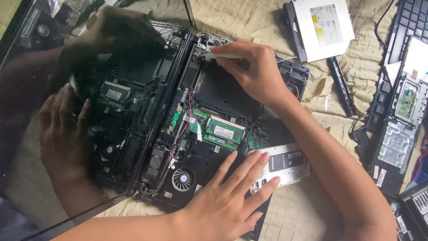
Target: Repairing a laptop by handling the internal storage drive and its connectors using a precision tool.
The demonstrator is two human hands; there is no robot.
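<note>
Two hands: both belong to one person and both are on the opened laptop base (214,96), which lies on a beige cloth (312,214).
Right hand (254,71): far side of the base, fingers pinched closed around a thin white tool (225,56); its tip is at the far left corner of the base, by the screen hinge (199,46).
Left hand (227,201): near side, spread flat with the palm down and gripping nothing; the fingertips lie partly on a drive with a white label (287,163).
Screen (53,134): folded back to the left, dark, showing only the mirror picture of the hands.
Inside the base: green memory modules (223,131) in the middle, round fan (183,178) near the left hand, red wires between them.
Around: optical drive (321,27) far right, removed keyboard panel (401,111) at the right edge.
Step in hand: I judge it to be work at the hinge corner, the flat hand keeping the base from sliding.
Next move calls for: a small, controlled force of the tool, I think, because thin cables run just beside its tip; the left hand must keep its pressure.
</note>
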